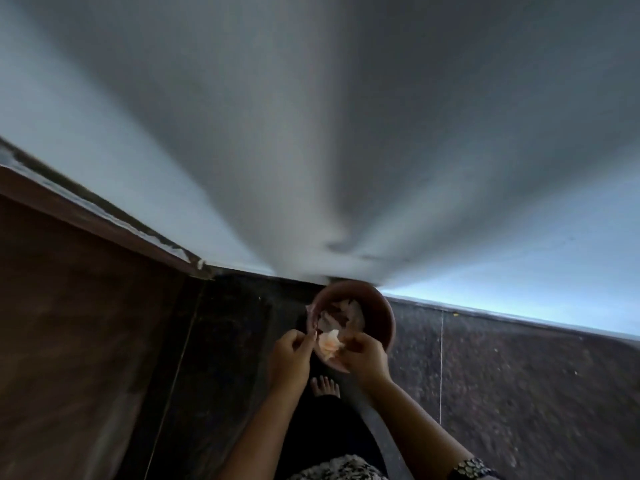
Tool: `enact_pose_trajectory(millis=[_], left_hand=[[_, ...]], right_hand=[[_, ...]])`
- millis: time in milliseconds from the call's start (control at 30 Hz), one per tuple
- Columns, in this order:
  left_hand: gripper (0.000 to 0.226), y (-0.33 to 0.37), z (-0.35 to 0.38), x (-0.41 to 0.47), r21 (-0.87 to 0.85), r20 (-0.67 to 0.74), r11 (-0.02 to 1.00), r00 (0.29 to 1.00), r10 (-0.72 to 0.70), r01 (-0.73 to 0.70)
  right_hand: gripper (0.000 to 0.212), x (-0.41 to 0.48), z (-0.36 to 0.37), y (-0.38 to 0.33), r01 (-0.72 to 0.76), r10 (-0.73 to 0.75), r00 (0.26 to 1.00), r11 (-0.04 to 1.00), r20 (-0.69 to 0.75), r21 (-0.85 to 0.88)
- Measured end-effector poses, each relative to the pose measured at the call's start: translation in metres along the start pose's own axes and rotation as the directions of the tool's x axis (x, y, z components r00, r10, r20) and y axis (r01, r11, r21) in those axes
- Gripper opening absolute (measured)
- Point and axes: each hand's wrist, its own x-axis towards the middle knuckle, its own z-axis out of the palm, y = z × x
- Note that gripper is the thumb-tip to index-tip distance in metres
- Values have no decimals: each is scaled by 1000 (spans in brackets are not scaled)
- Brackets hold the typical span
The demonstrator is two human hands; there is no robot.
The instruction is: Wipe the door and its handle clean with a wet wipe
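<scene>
A crumpled pale wet wipe (329, 342) hangs between my two hands above a brown round bin (377, 306) on the floor. My right hand (365, 355) pinches the wipe from the right. My left hand (292, 358) has its fingertips at the wipe's left edge. The dark brown wooden door (69, 323) fills the lower left of the view, beside a pale wall (311, 116). No door handle is in view.
The bin holds several crumpled pale wipes (346, 315) and stands against the wall's foot. A dark speckled floor (519, 393) spreads to the right. My bare foot (325, 386) stands just below the bin. The door frame (104, 230) runs diagonally at left.
</scene>
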Motion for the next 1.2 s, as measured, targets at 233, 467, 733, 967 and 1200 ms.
enact_pose_trajectory(millis=[233,467,733,967,1200], left_hand=[[27,-75,56,71,132,89,990,995,-52,40],[16,-130,87,119,213,99,977,995,-33,11],[12,-130,67,105,198,118,980,993,-28,4],[10,-93,7,55,132,60,991,998,-29,21],[14,-66,-82,8,117,-125,993,992,3,12]], right_hand=[[15,90,-1,81,-142,125,959,989,-256,-49],[24,164,20,131,-154,122,943,984,-308,-83],[23,145,34,123,-130,76,948,978,-308,-160],[16,77,45,70,-41,3,991,958,-130,-285],[16,-7,88,-17,129,-71,973,955,219,-265]])
